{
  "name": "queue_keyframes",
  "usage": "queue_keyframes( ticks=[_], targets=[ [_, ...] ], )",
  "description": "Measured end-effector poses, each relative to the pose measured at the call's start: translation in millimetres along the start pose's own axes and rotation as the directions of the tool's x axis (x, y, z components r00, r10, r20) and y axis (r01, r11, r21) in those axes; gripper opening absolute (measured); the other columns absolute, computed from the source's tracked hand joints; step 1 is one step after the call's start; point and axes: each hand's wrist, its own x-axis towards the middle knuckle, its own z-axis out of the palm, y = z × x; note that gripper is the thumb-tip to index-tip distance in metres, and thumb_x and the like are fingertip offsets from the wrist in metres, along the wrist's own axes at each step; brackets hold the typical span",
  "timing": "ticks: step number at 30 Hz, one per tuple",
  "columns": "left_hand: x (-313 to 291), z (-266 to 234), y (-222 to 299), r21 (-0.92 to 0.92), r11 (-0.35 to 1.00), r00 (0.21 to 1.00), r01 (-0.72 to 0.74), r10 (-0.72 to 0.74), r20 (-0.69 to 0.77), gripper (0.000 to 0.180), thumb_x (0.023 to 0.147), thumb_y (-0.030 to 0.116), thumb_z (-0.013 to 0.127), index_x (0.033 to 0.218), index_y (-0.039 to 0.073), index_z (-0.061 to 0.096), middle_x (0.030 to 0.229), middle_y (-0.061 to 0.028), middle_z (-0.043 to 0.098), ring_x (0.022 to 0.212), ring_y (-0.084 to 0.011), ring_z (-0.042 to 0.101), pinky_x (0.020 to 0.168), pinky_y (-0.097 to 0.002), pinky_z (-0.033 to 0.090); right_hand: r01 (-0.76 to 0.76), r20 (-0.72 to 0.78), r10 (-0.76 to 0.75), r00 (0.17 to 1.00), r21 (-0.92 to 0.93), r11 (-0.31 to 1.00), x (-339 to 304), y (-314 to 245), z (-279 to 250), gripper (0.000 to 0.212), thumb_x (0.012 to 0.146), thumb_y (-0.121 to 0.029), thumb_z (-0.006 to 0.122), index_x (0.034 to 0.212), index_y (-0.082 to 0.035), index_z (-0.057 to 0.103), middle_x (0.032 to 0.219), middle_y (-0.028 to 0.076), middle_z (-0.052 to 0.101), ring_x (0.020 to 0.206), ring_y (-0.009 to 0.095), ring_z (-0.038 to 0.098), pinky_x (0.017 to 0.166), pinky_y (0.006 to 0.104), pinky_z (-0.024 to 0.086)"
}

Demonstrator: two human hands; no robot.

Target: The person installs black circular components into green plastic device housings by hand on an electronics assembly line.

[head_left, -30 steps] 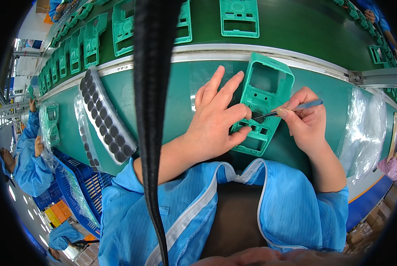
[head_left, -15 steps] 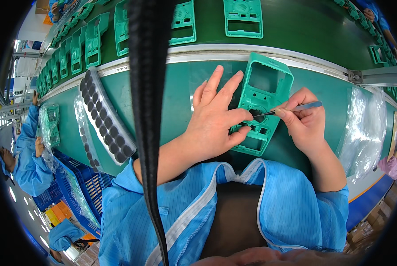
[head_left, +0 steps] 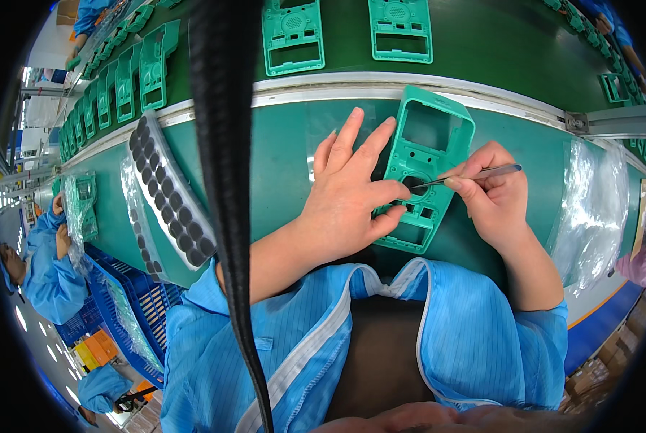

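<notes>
A green plastic housing [head_left: 424, 155] lies on the bench in front of me, its large window at the far end. My left hand [head_left: 348, 191] is open with fingers spread, two fingertips touching the housing's left side. My right hand [head_left: 492, 198] is closed on metal tweezers [head_left: 492, 172], whose tips reach into the round recess near the housing's middle. A black round pad [head_left: 414, 183] appears in that recess, at the tips and partly covered by my left fingertip. To the left, a white strip of black round pads [head_left: 166, 189] lies on the bench.
Behind the bench rail [head_left: 381, 81], several green housings [head_left: 294, 43] lie on a dark green belt. Clear plastic sheets [head_left: 594, 209] lie at right. A narrower pad strip [head_left: 141, 234] and blue crates [head_left: 132, 303] are at left, near a co-worker in blue [head_left: 49, 274]. A black strap hangs across the view.
The tweezers have shifted slightly in the recess, and the black pad looks flatter there. My left hand barely moves. Housings on the belt have slid slightly right; the left co-worker's hand has moved.
</notes>
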Motion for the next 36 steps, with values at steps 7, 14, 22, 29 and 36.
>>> queue_keyframes(
  ticks=[7, 14, 22, 29, 36],
  targets=[
    [0, 2, -2, -0.004, 1.0, 1.0, -0.009, 0.009, -0.007, 0.02, 0.063, 0.016, 0.073, 0.081, 0.02, 0.069, 0.141, -0.0173, 0.034, 0.132, -0.046, 0.019, 0.097, -0.0546, 0.023, 0.034, 0.006, -0.034, 0.999, -0.01, 0.999, 0, 4, -1, 0.014, 0.084, 0.0, 0.062, 0.083, -0.002, 0.048, 0.078, 0.006, 0.062, 0.069, 0.006, 0.056, 0.059, 0.0191, 0.045],
    [0, 1, -2, -0.006, 1.0, 1.0, -0.001, 0.001, -0.016, 0.02, 0.062, 0.016, 0.074, 0.08, 0.019, 0.068, 0.14, -0.0174, 0.034, 0.133, -0.0457, 0.018, 0.097, -0.0547, 0.023, 0.03, -0.018, -0.03, 0.999, -0.008, 1.0, -1, 3, 1, 0.015, 0.083, 0.0, 0.063, 0.083, -0.003, 0.048, 0.074, 0.005, 0.06, 0.063, 0.003, 0.052, 0.054, 0.0171, 0.041],
    [0, 0, 0, 0.028, 1.0, 1.0, 0.004, -0.004, -0.004, 0.019, 0.062, 0.016, 0.074, 0.079, 0.018, 0.066, 0.141, -0.0178, 0.034, 0.133, -0.046, 0.019, 0.096, -0.0577, 0.024, 0.039, -0.052, -0.038, 0.998, 0.018, 0.999, -2, 3, 4, 0.016, 0.083, -0.001, 0.064, 0.082, -0.004, 0.048, 0.069, 0.001, 0.056, 0.059, 0.002, 0.05, 0.051, 0.0169, 0.039],
    [0, 1, -1, 0.024, 1.0, 1.0, -0.01, 0.01, -0.013, 0.019, 0.062, 0.016, 0.073, 0.08, 0.017, 0.066, 0.14, -0.0179, 0.034, 0.133, -0.0462, 0.019, 0.097, -0.0607, 0.022, -0.021, -0.044, 0.023, 0.999, 0.047, 0.999, -1, -3, 4, 0.015, 0.083, 0.0, 0.063, 0.083, -0.003, 0.048, 0.069, 0.001, 0.054, 0.062, 0.003, 0.05, 0.053, 0.0174, 0.04],
    [0, 2, -2, 0.019, 1.0, 1.0, -0.005, 0.005, -0.012, 0.021, 0.062, 0.016, 0.073, 0.08, 0.017, 0.064, 0.14, -0.0173, 0.035, 0.133, -0.0451, 0.019, 0.098, -0.0588, 0.023, -0.079, -0.054, 0.083, 0.995, 0.067, 0.995, -1, -8, 6, 0.015, 0.084, 0.0, 0.062, 0.084, -0.003, 0.048, 0.072, 0.001, 0.054, 0.064, 0.003, 0.051, 0.054, 0.0178, 0.04]
  ],
)
